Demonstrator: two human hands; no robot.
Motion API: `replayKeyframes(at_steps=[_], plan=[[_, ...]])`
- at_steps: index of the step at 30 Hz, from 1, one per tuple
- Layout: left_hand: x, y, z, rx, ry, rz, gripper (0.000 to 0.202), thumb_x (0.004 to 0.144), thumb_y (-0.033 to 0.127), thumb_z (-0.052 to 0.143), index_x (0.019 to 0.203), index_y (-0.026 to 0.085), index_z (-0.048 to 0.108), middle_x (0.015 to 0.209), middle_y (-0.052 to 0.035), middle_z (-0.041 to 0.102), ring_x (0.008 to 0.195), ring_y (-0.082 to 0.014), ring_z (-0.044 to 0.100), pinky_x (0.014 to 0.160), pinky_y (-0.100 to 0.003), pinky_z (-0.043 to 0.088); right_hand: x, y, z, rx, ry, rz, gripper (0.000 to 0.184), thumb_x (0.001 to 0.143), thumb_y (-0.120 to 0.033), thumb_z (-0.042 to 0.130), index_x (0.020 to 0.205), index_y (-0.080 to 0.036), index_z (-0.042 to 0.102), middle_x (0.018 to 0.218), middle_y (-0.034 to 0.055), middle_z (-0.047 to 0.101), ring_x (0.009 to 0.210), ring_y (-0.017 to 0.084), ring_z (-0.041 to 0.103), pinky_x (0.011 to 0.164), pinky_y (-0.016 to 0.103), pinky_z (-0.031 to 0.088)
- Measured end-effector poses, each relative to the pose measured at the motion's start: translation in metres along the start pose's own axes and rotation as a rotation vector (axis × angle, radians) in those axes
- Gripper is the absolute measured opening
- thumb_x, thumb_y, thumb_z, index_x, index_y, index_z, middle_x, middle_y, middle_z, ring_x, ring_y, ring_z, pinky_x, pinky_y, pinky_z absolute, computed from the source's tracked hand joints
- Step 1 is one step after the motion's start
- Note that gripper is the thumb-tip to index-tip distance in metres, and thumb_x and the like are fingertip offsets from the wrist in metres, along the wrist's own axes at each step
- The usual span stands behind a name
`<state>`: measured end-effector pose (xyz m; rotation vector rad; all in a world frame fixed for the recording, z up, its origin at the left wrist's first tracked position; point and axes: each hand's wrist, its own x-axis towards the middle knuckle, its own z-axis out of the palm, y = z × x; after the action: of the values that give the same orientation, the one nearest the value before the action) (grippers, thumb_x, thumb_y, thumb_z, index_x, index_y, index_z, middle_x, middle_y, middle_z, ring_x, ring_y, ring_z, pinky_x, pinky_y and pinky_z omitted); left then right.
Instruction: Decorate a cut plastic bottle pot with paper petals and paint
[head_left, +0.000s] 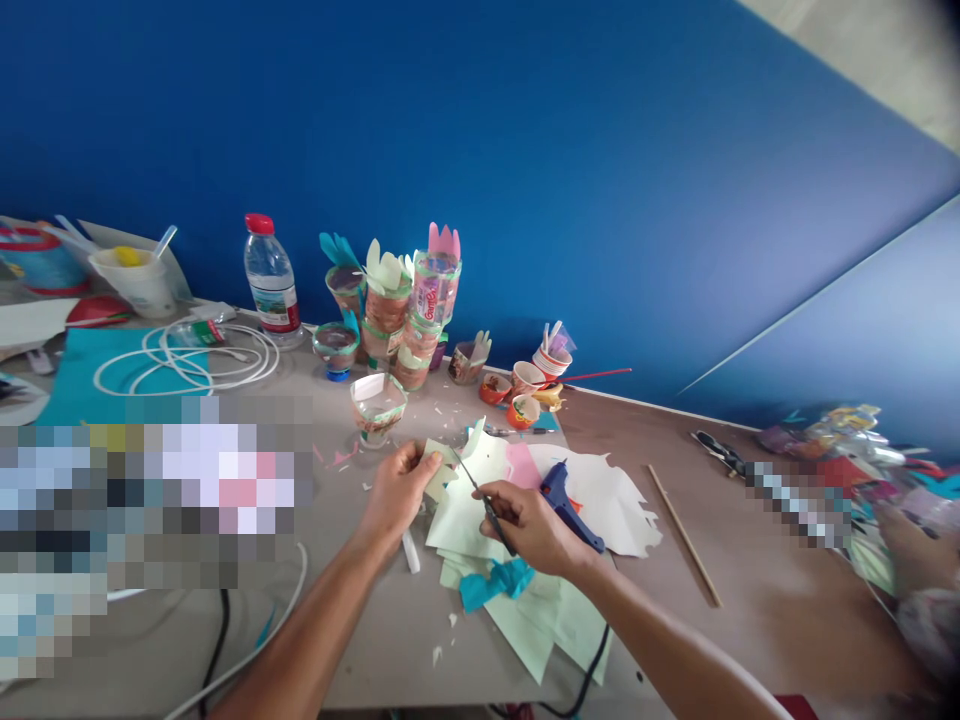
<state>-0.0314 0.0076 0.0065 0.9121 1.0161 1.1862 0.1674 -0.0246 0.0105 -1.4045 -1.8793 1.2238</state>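
My left hand (396, 492) pinches a small pale green paper piece (437, 470) above the table. My right hand (529, 524) is closed round the handles of small scissors (480, 498), whose blades point up-left and meet the paper piece. Beneath both hands lie pale green paper sheets (472, 500), a pink scrap (523, 465) and a crumpled teal scrap (495, 583). A blue glue gun (568, 505) rests on white paper just right of my right hand.
Decorated cut bottles and cups (397, 310) stand by the blue wall, with a water bottle (271, 280), coiled white cable (191, 360) and small paper cups (529, 385). A wooden stick (684, 535) lies to the right. Another person's hand (911, 545) is at the far right.
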Motion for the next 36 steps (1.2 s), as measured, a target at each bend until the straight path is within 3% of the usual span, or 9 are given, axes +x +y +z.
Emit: replayKeyframes(at_steps=[10, 23, 36], plan=[[0.0033, -0.0049, -0.0048, 0.054, 0.081, 0.009, 0.031, 0.071, 0.046, 0.067, 0.073, 0.016, 0.063, 0.059, 0.0030, 0.057, 0.052, -0.0099, 0.049, 0.050, -0.021, 0.036, -0.0030, -0.0036, -0.0046, -0.136, -0.050, 0.035, 0.028, 0.077, -0.023, 0.061, 0.104, -0.016, 0.061, 0.058, -0.0070, 0.043, 0.053, 0.008, 0.037, 0.050, 0.021, 0.031], [0.0064, -0.0087, -0.0072, 0.032, 0.137, 0.018, 0.036, 0.065, 0.051, 0.069, 0.070, 0.016, 0.061, 0.053, 0.0030, 0.055, 0.046, -0.0107, 0.049, 0.044, -0.022, 0.034, -0.0014, -0.0047, -0.0022, -0.150, -0.062, 0.051, 0.029, 0.078, -0.027, 0.060, 0.104, -0.016, 0.062, 0.058, -0.0067, 0.042, 0.052, 0.008, 0.036, 0.050, 0.022, 0.030], [0.0070, -0.0070, -0.0062, 0.068, 0.122, -0.018, 0.035, 0.067, 0.051, 0.067, 0.071, 0.016, 0.061, 0.053, 0.0042, 0.054, 0.046, -0.0095, 0.047, 0.046, -0.021, 0.037, -0.0026, -0.0004, 0.0009, -0.099, -0.036, 0.073, 0.028, 0.076, -0.026, 0.059, 0.101, -0.015, 0.064, 0.055, -0.0072, 0.040, 0.051, 0.008, 0.035, 0.050, 0.023, 0.031]])
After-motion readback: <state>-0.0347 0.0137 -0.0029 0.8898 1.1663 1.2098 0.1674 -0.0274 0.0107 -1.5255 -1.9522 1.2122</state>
